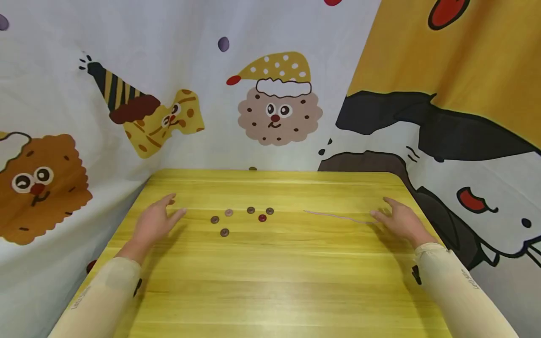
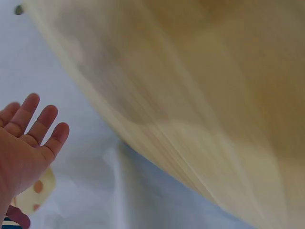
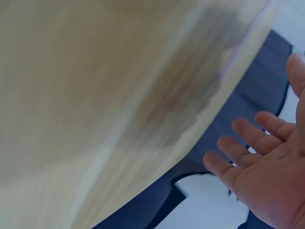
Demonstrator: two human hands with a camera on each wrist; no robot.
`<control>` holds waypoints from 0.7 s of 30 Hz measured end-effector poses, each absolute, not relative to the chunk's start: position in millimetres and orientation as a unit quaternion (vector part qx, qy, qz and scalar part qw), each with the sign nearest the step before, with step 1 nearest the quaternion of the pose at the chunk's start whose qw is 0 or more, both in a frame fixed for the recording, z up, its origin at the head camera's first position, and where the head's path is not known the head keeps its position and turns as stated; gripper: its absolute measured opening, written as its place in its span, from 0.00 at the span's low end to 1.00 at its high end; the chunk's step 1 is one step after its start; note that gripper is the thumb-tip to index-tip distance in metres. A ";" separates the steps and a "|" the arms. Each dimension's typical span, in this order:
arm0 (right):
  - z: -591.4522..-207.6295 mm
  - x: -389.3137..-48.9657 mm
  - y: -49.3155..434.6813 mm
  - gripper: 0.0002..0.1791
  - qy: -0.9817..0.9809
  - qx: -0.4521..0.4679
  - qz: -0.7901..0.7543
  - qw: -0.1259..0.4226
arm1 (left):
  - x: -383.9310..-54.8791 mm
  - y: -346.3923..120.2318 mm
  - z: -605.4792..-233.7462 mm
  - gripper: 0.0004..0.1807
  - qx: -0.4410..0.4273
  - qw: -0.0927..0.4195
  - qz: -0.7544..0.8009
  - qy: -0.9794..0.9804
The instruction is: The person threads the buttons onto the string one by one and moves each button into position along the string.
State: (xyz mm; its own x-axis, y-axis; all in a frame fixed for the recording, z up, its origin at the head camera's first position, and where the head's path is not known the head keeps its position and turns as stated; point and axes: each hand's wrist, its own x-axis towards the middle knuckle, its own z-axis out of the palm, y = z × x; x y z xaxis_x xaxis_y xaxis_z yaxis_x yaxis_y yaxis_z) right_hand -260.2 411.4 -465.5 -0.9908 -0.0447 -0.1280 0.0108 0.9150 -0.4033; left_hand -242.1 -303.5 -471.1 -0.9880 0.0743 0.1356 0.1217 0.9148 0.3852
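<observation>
My left hand (image 1: 154,223) hovers over the left part of the wooden table (image 1: 270,277), its fingers loosely extended and holding nothing. Nearest to it lie several small round buttons: brown ones (image 1: 214,219), a paler pinkish one (image 1: 229,212) and a dark red one (image 1: 262,218). On the right, a thin pale string (image 1: 334,215) stretches across the tabletop toward my right hand (image 1: 403,219). That hand is empty too, its fingers apart; the string's end appears close to its thumb. Both wrist views show the left palm (image 2: 24,157) and right palm (image 3: 271,181) bare.
A white cloth (image 1: 177,42) with cartoon prints hangs behind and beside the table. Its right part carries a yellow area (image 1: 473,65) and a large cartoon animal. The table's far edge has rounded corners.
</observation>
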 end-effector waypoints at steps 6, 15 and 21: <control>-459.1 -268.3 365.8 0.40 0.964 -0.050 -0.256 0.045 | -249.4 -263.7 -468.3 0.36 -0.064 0.052 -0.260 -0.962; -467.6 -285.5 297.5 0.30 0.952 -0.125 -0.274 0.055 | -251.7 -215.7 -470.9 0.31 -0.108 0.043 -0.276 -0.954; -469.8 -293.6 267.4 0.30 0.945 -0.151 -0.280 0.076 | -250.8 -199.0 -475.5 0.36 -0.123 0.032 -0.270 -0.955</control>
State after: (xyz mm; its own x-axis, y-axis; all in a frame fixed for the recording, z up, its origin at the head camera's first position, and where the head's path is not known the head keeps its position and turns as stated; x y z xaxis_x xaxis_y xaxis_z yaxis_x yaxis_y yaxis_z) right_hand -293.6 267.4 -469.8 -0.9432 -0.3272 -0.0582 -0.2425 0.7973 -0.5527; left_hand -250.8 -199.0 -475.5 -0.9676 0.2175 0.1280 0.2523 0.8244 0.5066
